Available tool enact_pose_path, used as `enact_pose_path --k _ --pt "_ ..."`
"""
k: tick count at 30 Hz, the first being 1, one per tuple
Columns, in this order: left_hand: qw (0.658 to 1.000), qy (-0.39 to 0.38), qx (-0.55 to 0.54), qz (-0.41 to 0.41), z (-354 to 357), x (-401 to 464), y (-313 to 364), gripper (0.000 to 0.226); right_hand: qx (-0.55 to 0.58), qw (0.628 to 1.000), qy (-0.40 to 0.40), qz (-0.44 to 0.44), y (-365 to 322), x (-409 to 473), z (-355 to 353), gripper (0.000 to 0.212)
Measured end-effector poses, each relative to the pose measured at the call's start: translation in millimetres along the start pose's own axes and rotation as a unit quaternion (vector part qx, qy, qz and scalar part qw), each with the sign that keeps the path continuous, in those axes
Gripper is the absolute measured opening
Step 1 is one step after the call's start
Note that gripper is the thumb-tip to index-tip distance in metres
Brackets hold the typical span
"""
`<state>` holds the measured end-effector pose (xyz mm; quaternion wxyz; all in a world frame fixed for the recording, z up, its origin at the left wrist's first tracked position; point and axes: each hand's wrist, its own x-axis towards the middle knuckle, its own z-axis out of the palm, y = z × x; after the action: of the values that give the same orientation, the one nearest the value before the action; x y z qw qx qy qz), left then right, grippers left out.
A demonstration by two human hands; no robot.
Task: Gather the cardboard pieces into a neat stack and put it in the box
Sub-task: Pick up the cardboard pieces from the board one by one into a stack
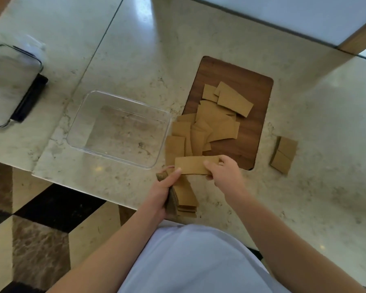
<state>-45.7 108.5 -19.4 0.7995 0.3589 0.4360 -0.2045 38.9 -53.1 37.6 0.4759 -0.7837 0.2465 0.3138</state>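
Observation:
My left hand [164, 191] grips a stack of brown cardboard pieces [185, 197] near the counter's front edge. In my right hand [224, 170] is a single cardboard strip [191, 164], pinched at its right end, with its left end resting against my left thumb above the stack. A loose pile of cardboard pieces [213, 121] lies across the dark wooden board [256, 98] and spills onto the counter. Two more pieces [283, 154] lie apart to the right. The clear plastic box [78, 127] stands empty to the left of the pile.
The box's clear lid with dark clips [11, 85] lies at the far left of the marble counter [135, 49]. The counter's front edge runs just below my left hand, with a checkered floor [40, 229] beyond it. A white panel [283, 15] borders the back.

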Motion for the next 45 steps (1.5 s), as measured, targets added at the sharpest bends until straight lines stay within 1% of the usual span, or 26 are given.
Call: enact_pose_path --k 2,3,5,6,8,10,11,12,13,14,16,17,19,21,23,25,29,31,33,35,36,38,40,42,44,45 --pt "1.000 -0.008 0.002 -0.002 10 0 0 0.064 0.013 0.998 -0.052 0.036 13 -19 2 0.020" --pt "1.000 -0.017 -0.004 -0.007 15 0 1 0.066 0.008 0.996 -0.079 0.042 17 -26 3 0.021" --pt "0.999 -0.035 -0.004 -0.012 21 -1 3 0.064 -0.039 0.993 -0.113 0.003 24 -36 5 0.011" --pt "0.999 -0.036 0.003 -0.014 21 0 3 0.064 -0.073 0.990 -0.117 -0.025 26 -38 5 0.012" --pt "0.999 -0.026 0.018 -0.022 18 0 4 0.063 -0.176 0.972 -0.138 -0.068 25 -36 5 0.034" --pt "0.999 -0.016 0.015 -0.025 13 -1 6 0.060 -0.279 0.943 -0.163 -0.075 18 -25 5 0.053" --pt "1.000 -0.012 0.012 -0.027 11 -1 6 0.056 -0.303 0.939 -0.145 -0.076 12 -15 5 0.055" --pt "0.999 -0.005 0.006 -0.031 7 -1 5 0.049 -0.301 0.944 -0.110 -0.080 4 -4 6 0.051" --pt "0.999 0.003 -0.002 -0.036 4 -1 4 0.040 -0.280 0.953 -0.076 -0.087 -5 8 9 0.043" --pt "0.999 0.011 -0.012 -0.041 1 -1 3 0.032 -0.244 0.964 -0.063 -0.089 -15 19 14 0.035" --pt "0.998 0.023 -0.022 -0.051 -4 -2 1 0.023 -0.153 0.984 -0.077 -0.055 -33 38 30 0.031" --pt "0.998 0.029 -0.026 -0.054 -6 -2 1 0.021 -0.143 0.986 -0.084 -0.031 -37 45 41 0.033" --pt "0.998 0.038 -0.027 -0.052 -9 -3 1 0.022 -0.219 0.974 -0.058 -0.032 -36 54 62 0.039" --pt "0.998 0.044 -0.020 -0.044 -11 -2 4 0.025 -0.317 0.946 0.001 -0.068 -30 56 78 0.041" --pt "0.998 0.046 -0.016 -0.039 -12 -1 5 0.024 -0.349 0.931 0.033 -0.101 -24 56 85 0.041" --pt "0.998 0.053 -0.017 -0.042 -14 0 4 0.020 -0.336 0.934 0.023 -0.115 -20 56 84 0.036" --pt "0.997 0.055 -0.016 -0.050 -17 1 3 0.017 -0.262 0.960 -0.034 -0.094 -13 59 69 0.012" --pt "0.997 0.054 -0.010 -0.057 -18 1 2 0.019 -0.239 0.962 -0.002 -0.135 -11 54 63 0.012" --pt "0.997 0.051 -0.001 -0.061 -17 1 2 0.022 -0.262 0.937 0.049 -0.225 -12 52 56 0.013" --pt "0.997 0.047 0.005 -0.061 -16 0 2 0.024 -0.317 0.902 0.028 -0.292 -19 53 58 0.032" --pt "0.997 0.046 0.003 -0.060 -15 0 2 0.024 -0.349 0.888 0.005 -0.301 -25 54 60 0.043" --pt "0.997 0.046 0.004 -0.057 -13 -1 2 0.024 -0.394 0.872 -0.019 -0.289 -36 55 70 0.057" --pt "0.997 0.044 0.006 -0.057 -11 -1 5 0.029 -0.402 0.877 -0.015 -0.264 -39 57 83 0.060" --pt "0.997 0.042 0.005 -0.057 -10 0 6 0.037 -0.403 0.884 -0.019 -0.238 -46 57 89 0.050" --pt "0.997 0.042 0.000 -0.064 -13 -1 3 0.040 -0.414 0.878 -0.056 -0.233 -50 56 84 0.034" --pt "0.997 0.044 -0.003 -0.067 -15 -1 1 0.041 -0.408 0.880 -0.076 -0.230 -52 55 77 0.037"
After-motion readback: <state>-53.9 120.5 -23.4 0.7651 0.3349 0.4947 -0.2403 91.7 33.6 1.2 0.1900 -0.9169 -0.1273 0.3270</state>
